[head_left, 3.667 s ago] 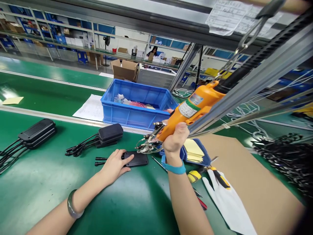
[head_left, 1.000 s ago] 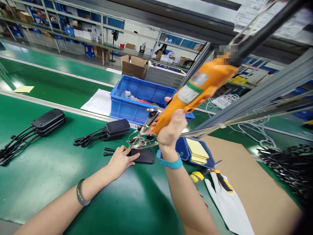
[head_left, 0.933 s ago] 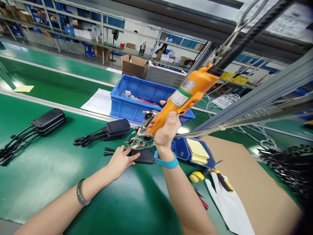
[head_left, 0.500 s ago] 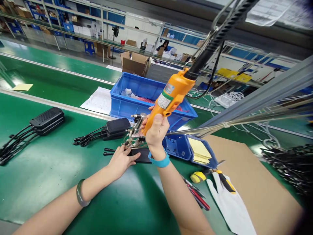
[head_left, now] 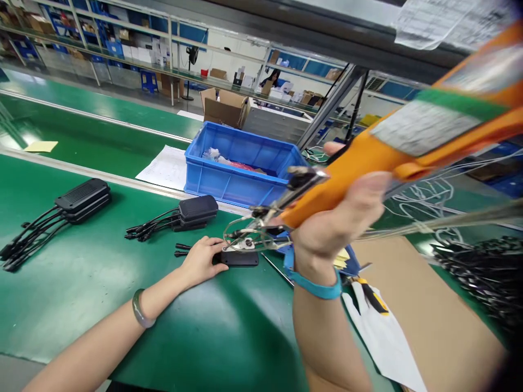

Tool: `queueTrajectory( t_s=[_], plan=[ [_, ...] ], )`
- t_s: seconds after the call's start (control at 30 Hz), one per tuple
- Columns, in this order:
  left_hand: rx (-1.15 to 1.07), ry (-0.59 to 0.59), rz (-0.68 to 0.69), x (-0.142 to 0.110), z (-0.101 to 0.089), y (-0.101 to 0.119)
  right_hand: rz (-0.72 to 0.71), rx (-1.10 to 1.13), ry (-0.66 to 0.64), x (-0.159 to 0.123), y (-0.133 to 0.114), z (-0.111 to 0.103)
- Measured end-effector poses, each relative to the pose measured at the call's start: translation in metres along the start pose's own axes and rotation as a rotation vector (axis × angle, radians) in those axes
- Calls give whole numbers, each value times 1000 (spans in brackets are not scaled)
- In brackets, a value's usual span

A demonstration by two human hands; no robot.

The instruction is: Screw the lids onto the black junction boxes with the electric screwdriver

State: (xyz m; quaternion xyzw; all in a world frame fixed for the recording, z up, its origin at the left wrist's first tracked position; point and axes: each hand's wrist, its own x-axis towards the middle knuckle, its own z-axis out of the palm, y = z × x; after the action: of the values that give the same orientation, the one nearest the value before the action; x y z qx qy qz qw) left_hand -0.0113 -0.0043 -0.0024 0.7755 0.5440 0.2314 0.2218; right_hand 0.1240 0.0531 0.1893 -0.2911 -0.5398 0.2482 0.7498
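- Your left hand (head_left: 204, 260) is clamped around the left, cable end of a flat, black, rectangular plastic case (head_left: 245, 259), thumb along the side facing you.
- Your right hand (head_left: 343, 220) is wrapped around a thick orange cylindrical power tool (head_left: 368, 158); the hands are apart.
- The case lies on the smooth green worktop (head_left: 171, 337), set in from its far edge, its long axis running left to right, roughly square to your view.
- Your left hand is the nearer, touching it; your right is raised above and to the right of it.
- The tool slants from upper right down to lower left, so its metal nose with thin looped tubing (head_left: 265, 231) overlaps the case's top; you cannot tell whether the tip touches.
- Toward the worktop's far edge, a small stack of black cases (head_left: 198, 212) lies beyond your left hand, and a larger black stack (head_left: 84, 198) farther left.
- A blue rectangular plastic bin (head_left: 232, 182) stands at that far edge, past the case.
- Toward the right edge lie a white fabric glove (head_left: 384, 337) and a brown cardboard sheet (head_left: 425, 305).
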Motion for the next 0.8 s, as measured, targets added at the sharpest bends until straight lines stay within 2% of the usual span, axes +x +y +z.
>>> queueTrajectory(
  t_s=[0.07,0.13,0.33,0.47,0.63,0.8],
  plan=[
    [-13,31,-61,3,0,-2,-7,-21,9,7,-10,-1],
    [-9,46,-85,5,1,-3,34,-17,-25,4,-10,-3],
    [-56,98,-60,1,5,-8,241,113,-111,-35,24,-8],
    [-89,136,-66,1,10,-11,232,96,-129,-49,38,-6],
    [-121,162,-85,1,14,-12,191,60,-104,-53,42,-4],
    [-138,149,-84,1,15,-13,183,59,-197,-65,45,-4]
  ],
)
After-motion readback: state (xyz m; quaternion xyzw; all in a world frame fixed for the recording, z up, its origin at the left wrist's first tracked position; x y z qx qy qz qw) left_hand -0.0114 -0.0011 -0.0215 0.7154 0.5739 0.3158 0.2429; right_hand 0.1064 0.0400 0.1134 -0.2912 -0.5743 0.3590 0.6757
